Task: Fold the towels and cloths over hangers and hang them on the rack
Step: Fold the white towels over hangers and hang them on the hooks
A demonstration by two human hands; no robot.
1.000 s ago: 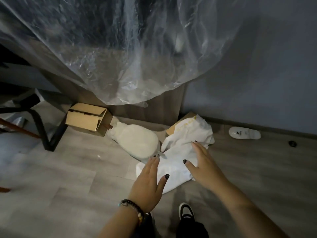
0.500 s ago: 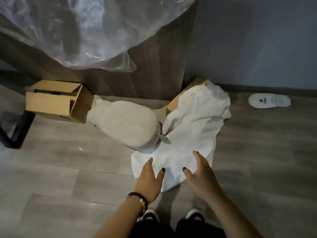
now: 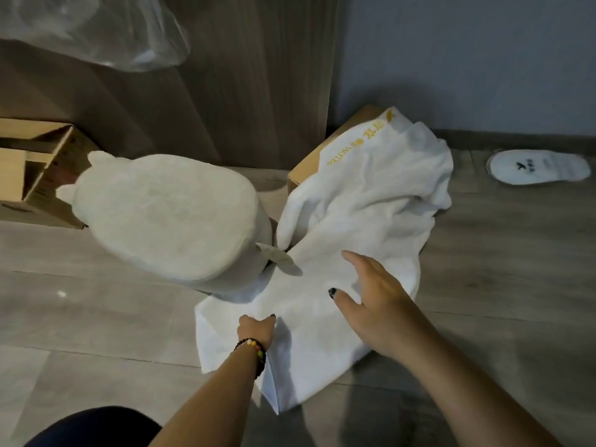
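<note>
A white towel [image 3: 364,214] with yellow lettering lies crumpled on the wooden floor, its far end draped over a cardboard box [image 3: 309,169]. My left hand [image 3: 256,329], with a bead bracelet at the wrist, grips the towel near its front left part, fingers curled into the cloth. My right hand [image 3: 371,295] hovers over or rests on the towel's middle with fingers spread and straight. No hanger or rack is in view.
A round cream plush cushion [image 3: 167,221] lies left of the towel, touching it. An open cardboard box [image 3: 35,175] stands at the far left. A white slipper [image 3: 541,171] lies by the grey wall. Clear plastic sheeting [image 3: 96,30] hangs over a wooden panel.
I have leaned down closer to the floor. My left hand went from flat and open beside the towel to gripping its cloth. My right hand stays spread over the towel.
</note>
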